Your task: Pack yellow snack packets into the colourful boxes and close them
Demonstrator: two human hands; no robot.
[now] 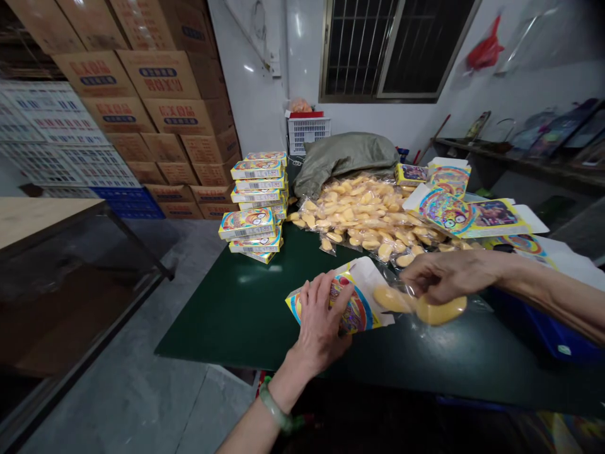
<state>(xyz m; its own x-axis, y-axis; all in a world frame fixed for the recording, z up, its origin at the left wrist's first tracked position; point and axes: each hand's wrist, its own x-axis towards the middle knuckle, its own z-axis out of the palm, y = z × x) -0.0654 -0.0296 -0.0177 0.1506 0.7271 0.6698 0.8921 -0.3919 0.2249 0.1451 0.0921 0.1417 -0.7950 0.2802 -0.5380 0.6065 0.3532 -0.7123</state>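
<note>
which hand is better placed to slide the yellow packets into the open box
Probably the right: the right hand holds the yellow packets at the box's open end, while the left hand grips the box itself.

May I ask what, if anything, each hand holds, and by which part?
The left hand holds a printed box across its middle; the right hand holds wrapped yellow pieces, apparently where they meet; exact grip unclear.

I'm holding a printed carton (360, 301), bright with yellow, blue and red, its white end flap (366, 272) standing open toward the right. There I'm pinching clear-wrapped, yellow-orange oval pieces (440, 311); one is overlapping the flap in view, another is showing farther right.
</note>
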